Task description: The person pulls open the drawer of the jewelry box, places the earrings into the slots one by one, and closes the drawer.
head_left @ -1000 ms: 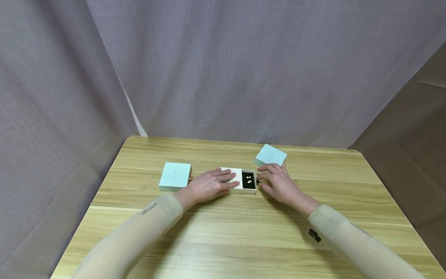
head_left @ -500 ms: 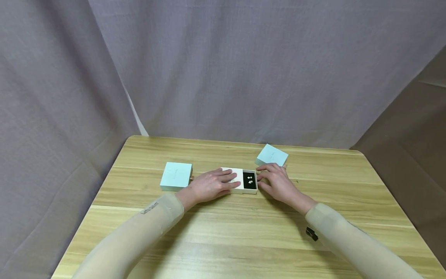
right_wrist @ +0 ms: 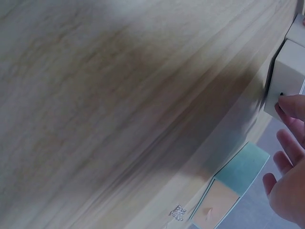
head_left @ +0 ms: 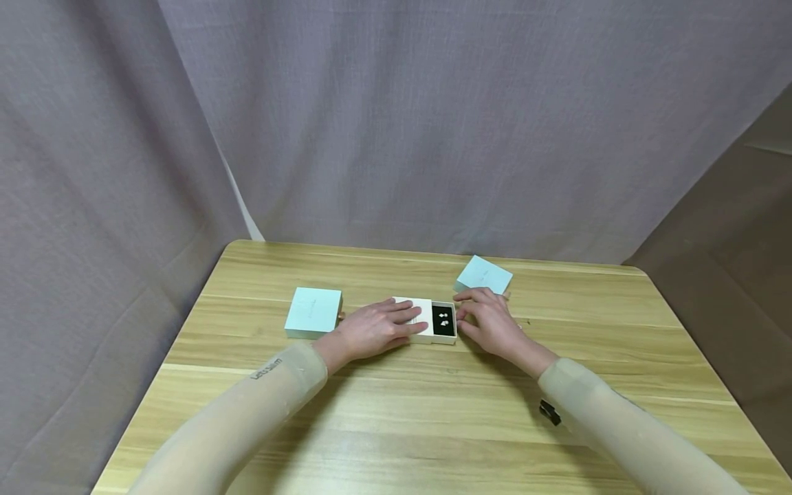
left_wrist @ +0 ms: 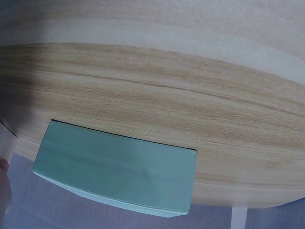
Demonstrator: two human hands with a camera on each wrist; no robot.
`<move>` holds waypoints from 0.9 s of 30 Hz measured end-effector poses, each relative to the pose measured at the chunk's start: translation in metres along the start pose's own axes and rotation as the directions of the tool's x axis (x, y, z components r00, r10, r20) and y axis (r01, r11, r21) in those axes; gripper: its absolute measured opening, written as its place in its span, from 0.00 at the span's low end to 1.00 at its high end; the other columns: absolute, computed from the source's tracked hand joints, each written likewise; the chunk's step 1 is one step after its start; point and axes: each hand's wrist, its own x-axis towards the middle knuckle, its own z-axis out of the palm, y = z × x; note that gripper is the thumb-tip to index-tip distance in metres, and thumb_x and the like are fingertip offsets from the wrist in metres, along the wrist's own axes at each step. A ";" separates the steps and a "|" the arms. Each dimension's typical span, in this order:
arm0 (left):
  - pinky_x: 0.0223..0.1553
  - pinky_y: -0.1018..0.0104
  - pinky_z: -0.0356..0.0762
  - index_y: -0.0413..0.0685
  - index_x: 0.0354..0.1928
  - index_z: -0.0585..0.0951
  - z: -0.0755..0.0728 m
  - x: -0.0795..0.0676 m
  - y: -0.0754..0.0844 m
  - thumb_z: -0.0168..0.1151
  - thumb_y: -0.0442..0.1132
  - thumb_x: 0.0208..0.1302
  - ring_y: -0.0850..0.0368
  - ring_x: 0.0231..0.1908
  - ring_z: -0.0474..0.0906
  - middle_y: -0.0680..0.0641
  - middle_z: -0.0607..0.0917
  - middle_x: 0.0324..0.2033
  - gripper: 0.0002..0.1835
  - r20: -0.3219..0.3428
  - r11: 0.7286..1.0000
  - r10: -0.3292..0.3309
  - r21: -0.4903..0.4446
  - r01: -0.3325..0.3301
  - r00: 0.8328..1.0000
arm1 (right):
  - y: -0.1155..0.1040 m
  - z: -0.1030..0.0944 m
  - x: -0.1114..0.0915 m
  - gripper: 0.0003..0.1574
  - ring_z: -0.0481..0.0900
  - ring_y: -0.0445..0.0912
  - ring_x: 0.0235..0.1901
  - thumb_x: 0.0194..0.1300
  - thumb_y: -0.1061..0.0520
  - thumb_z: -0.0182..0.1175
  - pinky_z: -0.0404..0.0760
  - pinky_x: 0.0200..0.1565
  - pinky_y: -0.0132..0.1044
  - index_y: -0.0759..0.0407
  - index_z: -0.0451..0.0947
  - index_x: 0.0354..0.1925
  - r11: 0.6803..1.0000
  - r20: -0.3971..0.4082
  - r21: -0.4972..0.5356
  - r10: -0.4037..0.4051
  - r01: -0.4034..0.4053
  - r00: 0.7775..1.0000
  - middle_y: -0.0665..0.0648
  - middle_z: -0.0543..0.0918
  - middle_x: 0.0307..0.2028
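Observation:
A small white drawer-style jewellery box [head_left: 424, 311] lies at the middle of the table. Its drawer [head_left: 444, 339] is partly out to the right and shows a black insert with small pale earrings [head_left: 443, 319]. My left hand [head_left: 379, 328] rests across the top of the white sleeve, fingers extended. At the drawer's right end, my right hand [head_left: 490, 323] has its thumb and index finger together. In the right wrist view those fingertips pinch a black pull tab [right_wrist: 282, 94] on the drawer's end face, while the other fingers curve loosely.
One light-blue box [head_left: 313, 311] lies left of my left hand. Another light-blue box [head_left: 485, 273] lies behind my right hand, with a peach-coloured end [right_wrist: 215, 202]. Near it sits a small silvery piece [right_wrist: 178, 213]. Curtains [head_left: 433, 137] stand behind the table.
My right wrist and forearm have shifted slightly left, and the black tab that showed earlier in the head view is now covered by the fingers. The left hand keeps its place on the box.

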 end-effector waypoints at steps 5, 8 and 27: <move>0.73 0.51 0.74 0.57 0.73 0.80 0.000 0.000 0.000 0.64 0.47 0.79 0.48 0.72 0.75 0.44 0.79 0.72 0.24 0.000 1.000 0.000 0.007 0.000 1.000 | -0.002 0.001 0.002 0.10 0.77 0.63 0.62 0.61 0.64 0.74 0.71 0.59 0.64 0.51 0.84 0.30 1.000 0.000 0.003 -0.004 0.004 1.000 0.62 0.86 0.59; 0.73 0.51 0.74 0.57 0.73 0.80 0.000 0.000 0.001 0.64 0.48 0.79 0.48 0.72 0.75 0.44 0.79 0.72 0.24 -0.002 1.000 0.001 0.013 -0.001 1.000 | -0.003 0.001 0.003 0.10 0.76 0.63 0.63 0.61 0.64 0.75 0.72 0.59 0.64 0.51 0.84 0.29 1.000 0.004 0.005 -0.004 0.004 1.000 0.62 0.85 0.59; 0.71 0.50 0.77 0.57 0.71 0.82 0.001 0.000 0.001 0.67 0.47 0.77 0.47 0.71 0.77 0.43 0.81 0.70 0.24 -0.032 1.000 0.009 0.018 -0.008 0.999 | -0.012 0.008 0.012 0.10 0.74 0.63 0.67 0.62 0.62 0.75 0.71 0.64 0.65 0.50 0.84 0.29 1.000 0.032 0.009 -0.005 0.005 0.999 0.61 0.84 0.62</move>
